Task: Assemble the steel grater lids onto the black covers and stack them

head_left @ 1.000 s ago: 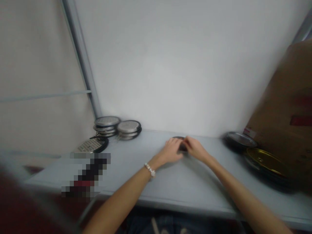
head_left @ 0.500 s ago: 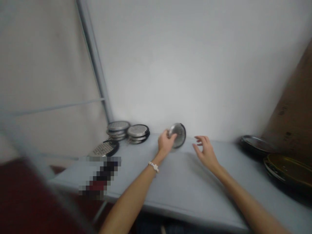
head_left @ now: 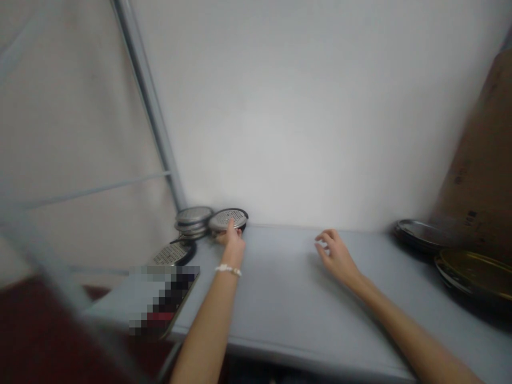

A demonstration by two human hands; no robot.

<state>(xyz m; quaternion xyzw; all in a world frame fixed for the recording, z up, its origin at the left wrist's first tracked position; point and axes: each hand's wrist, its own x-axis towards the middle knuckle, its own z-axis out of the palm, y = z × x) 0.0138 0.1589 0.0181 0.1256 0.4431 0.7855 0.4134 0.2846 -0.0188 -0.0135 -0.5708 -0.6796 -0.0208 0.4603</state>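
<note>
left hand (head_left: 234, 246) touching black-rimmed perforated metal disc (head_left: 226, 219) just ahead, grip unclear | right hand (head_left: 338, 257) open, empty | hands well apart, left nearer

On my feed, the left hand (head_left: 232, 244) has shifted left along the worktop (head_left: 300, 298), and the perforated metal disc (head_left: 228, 218), tilted up before, now lies nearly flat on the right-hand stack (head_left: 240, 226) under its fingers (head_left: 231, 226). The right hand (head_left: 338, 257) has curled slightly.

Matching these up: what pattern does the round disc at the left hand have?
Silver disc, dotted with small holes inside a black rim; clearest in the head view.
</note>
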